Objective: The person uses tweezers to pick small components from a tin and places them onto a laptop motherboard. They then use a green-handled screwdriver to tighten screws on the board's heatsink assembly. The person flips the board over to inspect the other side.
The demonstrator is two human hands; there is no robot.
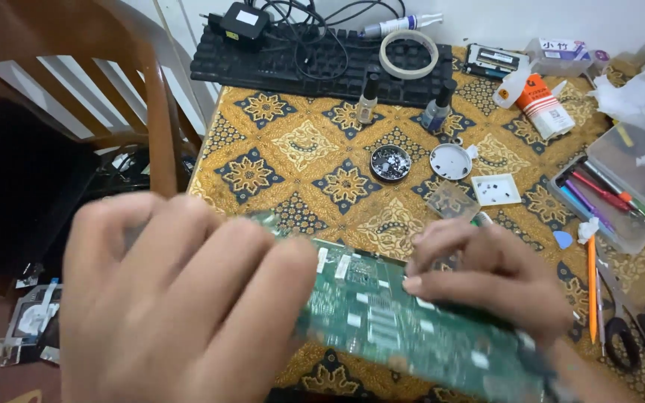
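Observation:
A green circuit board (404, 321) lies tilted over the patterned tablecloth (307, 149), blurred with motion. My left hand (181, 298) is large and close to the camera, fingers curled over the board's left end. My right hand (487, 280) rests on the board's upper right part, fingers pointing left and pressing on it. Both hands grip the board.
A black keyboard (322, 60) with cables, a charger and a tape roll (409, 54) lies at the back. Two small bottles (367, 98), a round tin of screws (390, 162), a lid and small trays stand mid-table. A clear pen box (614, 194), scissors (621, 321) and an orange pencil sit right. A wooden chair (151, 112) stands left.

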